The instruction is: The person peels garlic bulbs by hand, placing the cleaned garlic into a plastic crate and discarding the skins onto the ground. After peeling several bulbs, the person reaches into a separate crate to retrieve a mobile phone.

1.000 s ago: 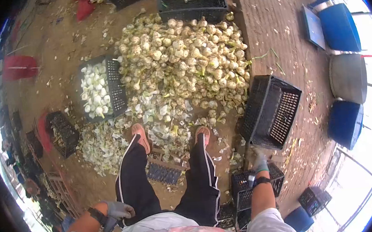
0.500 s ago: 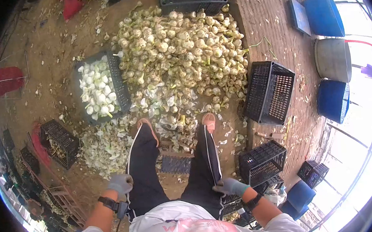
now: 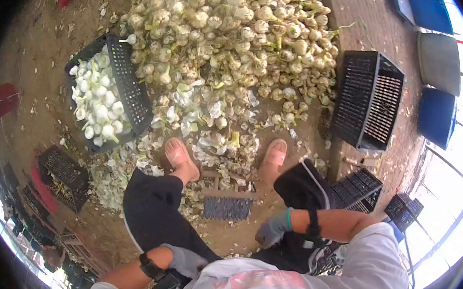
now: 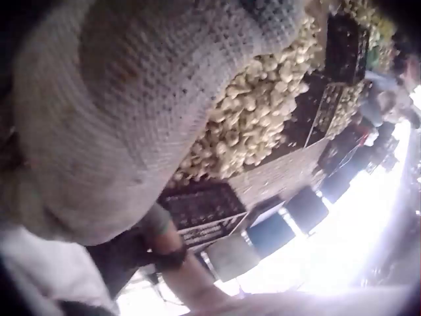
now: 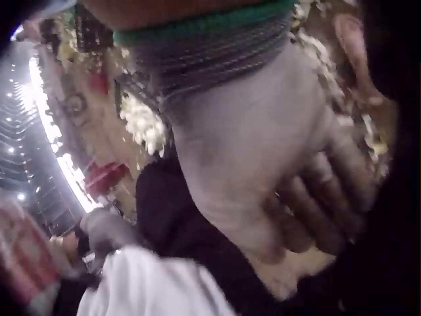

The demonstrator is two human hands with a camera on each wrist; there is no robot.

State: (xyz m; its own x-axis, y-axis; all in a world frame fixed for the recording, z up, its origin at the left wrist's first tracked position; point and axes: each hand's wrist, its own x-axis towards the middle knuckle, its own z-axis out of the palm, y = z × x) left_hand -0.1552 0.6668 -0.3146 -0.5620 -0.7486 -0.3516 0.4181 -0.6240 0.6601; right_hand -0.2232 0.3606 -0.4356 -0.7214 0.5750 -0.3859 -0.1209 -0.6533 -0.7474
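Observation:
In the head view the gloved left hand lies at the lap by the shirt hem, its fingertips hard to make out. The left wrist view shows mostly the back of its glove. Beside the right thigh, the gloved right hand hangs over the ground between the legs. Its fingers are loosely curled in the right wrist view, with nothing seen in the hand. Both hands are nearest the black trousers. The knees are bent and spread.
A large heap of garlic bulbs lies ahead. White bulbs fill a black crate at left. Another black crate stands at right. Between the sandalled feet are loose peelings and a low dark-topped wooden piece.
The knees have bent and spread, and the body is lower, so the heap looks nearer. My left hand has moved inward to the lap; my right hand has come from the trouser side to between the legs.

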